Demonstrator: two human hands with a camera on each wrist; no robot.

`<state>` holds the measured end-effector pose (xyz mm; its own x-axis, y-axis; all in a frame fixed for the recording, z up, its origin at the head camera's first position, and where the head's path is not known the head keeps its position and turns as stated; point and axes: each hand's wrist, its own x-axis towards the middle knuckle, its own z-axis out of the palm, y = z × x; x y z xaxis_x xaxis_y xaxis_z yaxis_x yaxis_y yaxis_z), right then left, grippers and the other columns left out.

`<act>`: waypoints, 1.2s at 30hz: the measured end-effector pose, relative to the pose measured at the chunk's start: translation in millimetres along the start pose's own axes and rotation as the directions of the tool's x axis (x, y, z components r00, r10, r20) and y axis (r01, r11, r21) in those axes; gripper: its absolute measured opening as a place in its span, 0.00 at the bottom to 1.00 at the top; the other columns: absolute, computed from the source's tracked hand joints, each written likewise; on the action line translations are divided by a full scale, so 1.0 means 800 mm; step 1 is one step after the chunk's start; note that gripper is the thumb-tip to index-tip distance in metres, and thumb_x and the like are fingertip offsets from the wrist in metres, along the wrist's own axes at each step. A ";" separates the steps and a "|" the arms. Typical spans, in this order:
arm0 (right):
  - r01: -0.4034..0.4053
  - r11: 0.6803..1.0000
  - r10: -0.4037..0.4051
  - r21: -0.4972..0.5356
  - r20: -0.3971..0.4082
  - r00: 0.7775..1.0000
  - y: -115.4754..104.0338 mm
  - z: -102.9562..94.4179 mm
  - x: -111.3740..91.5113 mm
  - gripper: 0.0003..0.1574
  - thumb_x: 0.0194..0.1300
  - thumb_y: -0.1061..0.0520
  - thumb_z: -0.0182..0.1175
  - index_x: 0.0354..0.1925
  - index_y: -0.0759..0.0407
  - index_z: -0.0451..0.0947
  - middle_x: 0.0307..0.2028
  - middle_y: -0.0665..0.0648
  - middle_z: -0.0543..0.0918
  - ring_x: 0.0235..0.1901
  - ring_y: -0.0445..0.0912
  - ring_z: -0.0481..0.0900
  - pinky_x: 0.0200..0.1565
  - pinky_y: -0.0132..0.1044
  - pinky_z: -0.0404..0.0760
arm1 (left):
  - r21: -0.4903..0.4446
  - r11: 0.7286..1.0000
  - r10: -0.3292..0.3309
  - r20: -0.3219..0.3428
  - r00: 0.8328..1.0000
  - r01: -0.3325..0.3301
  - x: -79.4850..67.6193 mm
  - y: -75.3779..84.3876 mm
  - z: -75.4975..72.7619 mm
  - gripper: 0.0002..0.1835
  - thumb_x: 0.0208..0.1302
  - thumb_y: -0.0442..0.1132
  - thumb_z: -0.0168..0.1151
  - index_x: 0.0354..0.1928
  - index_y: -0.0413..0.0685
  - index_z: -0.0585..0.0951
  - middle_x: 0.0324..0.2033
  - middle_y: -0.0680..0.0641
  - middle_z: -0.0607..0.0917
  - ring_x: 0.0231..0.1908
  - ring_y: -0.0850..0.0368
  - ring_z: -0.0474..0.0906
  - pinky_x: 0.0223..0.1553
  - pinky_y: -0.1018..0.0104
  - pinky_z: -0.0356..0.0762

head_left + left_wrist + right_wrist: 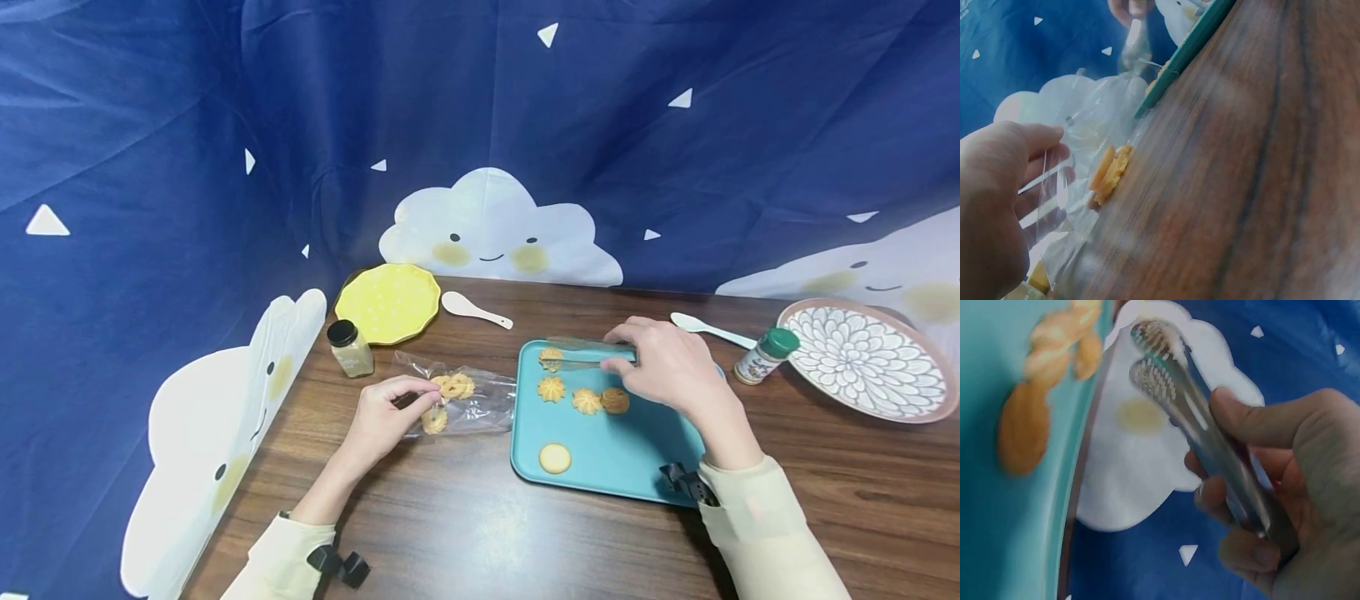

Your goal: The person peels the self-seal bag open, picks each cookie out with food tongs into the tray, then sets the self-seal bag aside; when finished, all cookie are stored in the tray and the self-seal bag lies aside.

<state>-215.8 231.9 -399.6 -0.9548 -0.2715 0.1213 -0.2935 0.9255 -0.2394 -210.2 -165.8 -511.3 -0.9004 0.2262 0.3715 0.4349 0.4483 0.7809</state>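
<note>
My left hand [386,417] pinches the edge of a clear plastic bag [491,402], thumb on one side of the film and fingers on the other. Several cookies [455,385] lie in the bag. My right hand [667,358] grips metal tongs [1213,447], whose toothed tips stand slightly apart with nothing between them in the right wrist view. The tongs are over the back of a teal tray [600,437]. On the tray sit several flower-shaped cookies [551,389] and a round smooth cookie [555,458].
Behind the bag are a yellow plate [386,304], a white spoon [472,309] and a black-capped jar [351,350]. To the right stand a green-capped shaker [765,357], a pale spoon [712,330] and a flower-patterned plate [862,358]. A blue cloth [450,100] hangs behind the table.
</note>
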 end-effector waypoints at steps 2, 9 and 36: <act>0.046 0.998 -0.046 0.040 0.005 0.999 -0.010 0.001 -0.002 0.17 0.62 0.42 0.71 0.48 0.42 0.86 0.46 0.47 0.89 0.25 0.40 0.77 0.25 0.38 0.71 | -0.002 1.000 -0.001 0.001 1.000 0.001 0.000 0.001 0.000 0.08 0.64 0.46 0.71 0.40 0.53 0.90 0.38 0.61 0.91 0.42 0.67 0.87 0.45 0.76 0.83; 0.209 0.977 -0.211 0.050 0.047 0.976 -0.052 0.029 0.003 0.14 0.62 0.43 0.71 0.46 0.42 0.88 0.42 0.44 0.88 0.31 0.41 0.83 0.27 0.37 0.75 | -0.001 1.000 -0.017 0.001 1.000 0.017 0.000 0.002 -0.001 0.07 0.64 0.47 0.71 0.40 0.54 0.90 0.39 0.61 0.91 0.43 0.68 0.87 0.46 0.76 0.83; 0.405 0.906 -0.424 -0.126 -0.251 0.870 -0.129 0.115 0.001 0.17 0.63 0.50 0.71 0.49 0.51 0.84 0.37 0.46 0.82 0.35 0.42 0.82 0.25 0.38 0.81 | -0.001 1.000 -0.008 0.001 1.000 0.008 0.000 0.000 -0.001 0.08 0.64 0.48 0.71 0.40 0.55 0.90 0.39 0.61 0.91 0.43 0.69 0.87 0.46 0.67 0.86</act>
<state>-190.8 111.6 -462.9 -0.6948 -0.5623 0.4484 -0.6463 0.7617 -0.0461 -210.4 -166.4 -510.8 -0.9039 0.2236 0.3647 0.4277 0.4496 0.7842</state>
